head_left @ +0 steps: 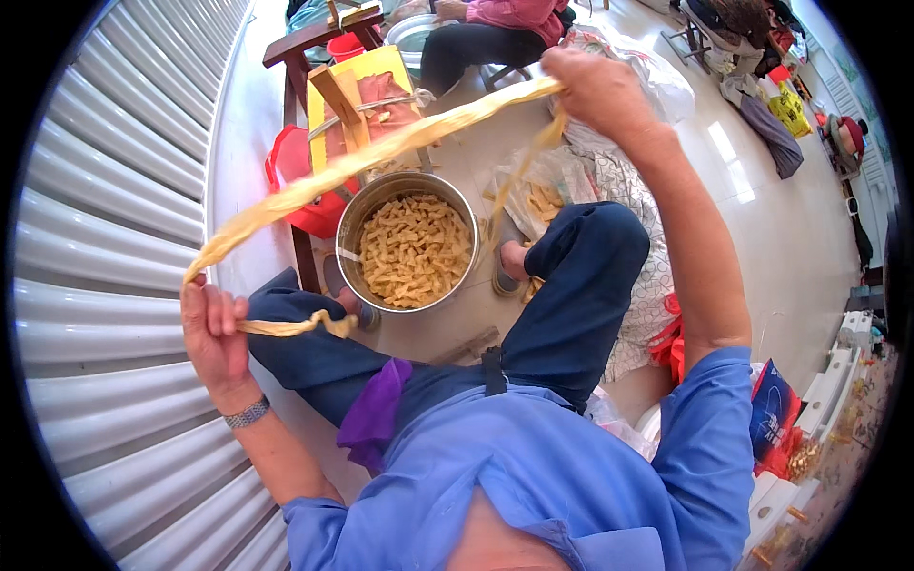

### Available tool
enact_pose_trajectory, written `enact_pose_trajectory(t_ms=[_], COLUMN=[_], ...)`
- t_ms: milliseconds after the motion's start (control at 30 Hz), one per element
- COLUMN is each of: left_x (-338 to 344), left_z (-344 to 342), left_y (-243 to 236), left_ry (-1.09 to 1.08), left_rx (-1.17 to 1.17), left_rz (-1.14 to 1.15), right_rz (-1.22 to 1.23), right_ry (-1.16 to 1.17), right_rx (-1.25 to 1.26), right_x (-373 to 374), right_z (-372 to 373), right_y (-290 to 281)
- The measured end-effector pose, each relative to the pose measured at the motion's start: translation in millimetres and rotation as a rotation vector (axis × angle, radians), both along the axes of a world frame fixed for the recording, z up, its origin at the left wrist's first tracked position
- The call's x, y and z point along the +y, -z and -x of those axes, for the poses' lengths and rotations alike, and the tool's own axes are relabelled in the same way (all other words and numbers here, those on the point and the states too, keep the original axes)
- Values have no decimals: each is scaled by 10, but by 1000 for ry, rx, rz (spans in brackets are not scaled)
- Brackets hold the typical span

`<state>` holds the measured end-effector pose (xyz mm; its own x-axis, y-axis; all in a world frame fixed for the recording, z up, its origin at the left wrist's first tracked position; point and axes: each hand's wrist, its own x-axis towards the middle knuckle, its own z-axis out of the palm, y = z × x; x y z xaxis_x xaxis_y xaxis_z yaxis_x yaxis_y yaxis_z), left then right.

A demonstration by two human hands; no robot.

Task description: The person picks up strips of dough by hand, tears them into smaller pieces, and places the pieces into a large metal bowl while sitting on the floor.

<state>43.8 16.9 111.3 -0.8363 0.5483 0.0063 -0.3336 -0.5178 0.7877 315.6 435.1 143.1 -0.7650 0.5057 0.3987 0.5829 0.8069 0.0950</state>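
Observation:
A long, pale yellow twisted strip is stretched diagonally between my hands. My left hand, at the left by the white ribbed wall, has its fingers curled round one part, with a loose end dangling over my leg. My right hand grips the strip high at the upper right, and another length hangs down from it. Below the stretched strip, a steel pot full of short yellow knotted pieces stands on the floor between my feet. A purple cloth lies on my left thigh.
A wooden frame with a yellow board and a red basin stand behind the pot. A co-worker in pink sits beyond. Plastic bags and a patterned cloth lie at right; a ribbed radiator runs along the left.

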Motion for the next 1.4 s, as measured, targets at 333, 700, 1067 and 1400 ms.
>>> enact_pose_trajectory(t_ms=[333, 700, 1067, 1400], left_x=[-307, 555, 345, 666], left_z=[-392, -947, -830, -625], left_y=[217, -23, 53, 26], left_ry=[779, 1030, 1208, 1059], left_rx=[131, 252, 213, -29], left_rz=[568, 599, 558, 493], right_rz=[223, 827, 75, 265], right_ry=[-21, -947, -228, -165], right_rx=[182, -175, 1, -166], right_x=[553, -1386, -383, -239], right_z=[-219, 199, 300, 545], right_y=[-611, 248, 856, 741])
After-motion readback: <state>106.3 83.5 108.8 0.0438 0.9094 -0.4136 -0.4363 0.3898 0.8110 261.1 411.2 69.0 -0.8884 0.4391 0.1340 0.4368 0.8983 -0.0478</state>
